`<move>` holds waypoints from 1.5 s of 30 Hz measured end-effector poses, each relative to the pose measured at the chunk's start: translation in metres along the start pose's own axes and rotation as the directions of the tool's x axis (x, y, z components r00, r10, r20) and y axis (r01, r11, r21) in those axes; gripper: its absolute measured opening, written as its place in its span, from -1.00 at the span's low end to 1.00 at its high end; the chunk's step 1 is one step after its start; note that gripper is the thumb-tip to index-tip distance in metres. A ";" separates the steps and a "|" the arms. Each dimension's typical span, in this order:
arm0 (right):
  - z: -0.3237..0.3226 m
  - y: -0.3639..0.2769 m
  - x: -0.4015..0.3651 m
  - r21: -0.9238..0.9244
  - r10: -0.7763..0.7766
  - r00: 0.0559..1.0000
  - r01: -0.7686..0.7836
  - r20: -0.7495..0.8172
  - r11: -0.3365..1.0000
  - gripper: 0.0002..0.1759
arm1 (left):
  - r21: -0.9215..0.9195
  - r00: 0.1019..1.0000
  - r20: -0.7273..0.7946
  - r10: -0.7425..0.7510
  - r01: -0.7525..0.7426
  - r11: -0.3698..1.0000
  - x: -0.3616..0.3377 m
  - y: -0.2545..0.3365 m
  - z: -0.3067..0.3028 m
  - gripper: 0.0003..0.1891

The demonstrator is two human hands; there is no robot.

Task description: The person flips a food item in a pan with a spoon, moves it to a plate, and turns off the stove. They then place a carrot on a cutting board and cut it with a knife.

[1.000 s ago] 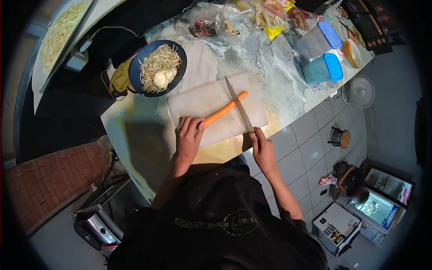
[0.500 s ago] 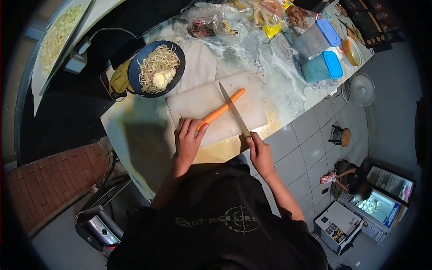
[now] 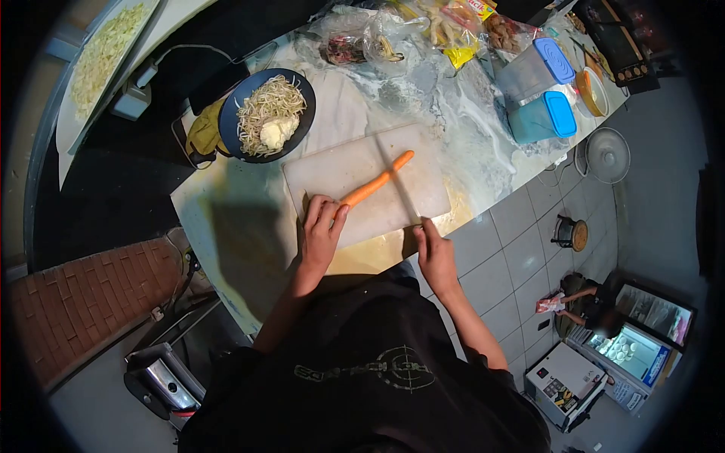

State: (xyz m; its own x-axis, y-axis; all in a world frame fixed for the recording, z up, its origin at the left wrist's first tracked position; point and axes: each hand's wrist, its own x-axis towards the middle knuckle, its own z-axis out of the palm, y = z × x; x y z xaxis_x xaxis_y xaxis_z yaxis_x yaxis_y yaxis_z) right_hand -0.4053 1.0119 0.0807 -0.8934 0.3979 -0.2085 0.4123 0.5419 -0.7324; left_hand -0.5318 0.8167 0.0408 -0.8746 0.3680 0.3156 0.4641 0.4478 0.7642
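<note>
A long orange carrot (image 3: 368,187) lies slantwise across the white cutting board (image 3: 325,170). My left hand (image 3: 323,228) grips its near end, fingers closed over it at the board's left side. In my right hand (image 3: 436,253) is the handle of a kitchen knife (image 3: 408,198). Its blade, smeared by motion, crosses the carrot nearer the far end and points away from me. Behind the board to the left, a dark plate (image 3: 300,130) holds bean sprouts (image 3: 260,102) and a pale lump (image 3: 279,133).
Two plastic containers with blue lids (image 3: 560,115) stand at the counter's right, beside an orange-rimmed tub (image 3: 591,92). Plastic bags of food (image 3: 445,30) lie along the back. A stool (image 3: 578,235) and a person (image 3: 596,306) near a lit fridge are at lower right.
The knife blade has turned sharp to blurred, staying across the carrot with little shift. Both hands keep their grips; the whole view has moved slightly.
</note>
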 end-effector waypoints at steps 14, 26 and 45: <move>-0.005 -0.010 0.003 -0.001 0.122 0.991 -0.122 -0.055 0.993 -0.78 | 0.052 0.999 -0.035 0.002 0.000 0.999 0.007 -0.006 0.001 -0.89; -0.003 -0.001 0.011 -0.052 0.003 0.998 -0.007 -0.070 0.999 -0.77 | 0.034 0.995 -0.067 -0.071 0.074 0.997 0.010 -0.011 0.002 -0.85; -0.024 0.012 0.024 -0.101 -0.029 0.996 0.021 -0.084 0.995 -0.79 | 0.012 0.987 -0.107 -0.123 0.125 0.992 0.011 -0.013 0.006 -0.84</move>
State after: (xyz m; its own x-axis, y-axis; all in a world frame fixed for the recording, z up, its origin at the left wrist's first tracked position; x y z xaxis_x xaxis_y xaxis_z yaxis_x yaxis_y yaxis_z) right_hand -0.4174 1.0456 0.0821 -0.8871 0.4422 -0.1320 0.4095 0.6224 -0.6671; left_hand -0.5461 0.8200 0.0310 -0.9350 0.2210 0.2773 0.3528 0.4999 0.7910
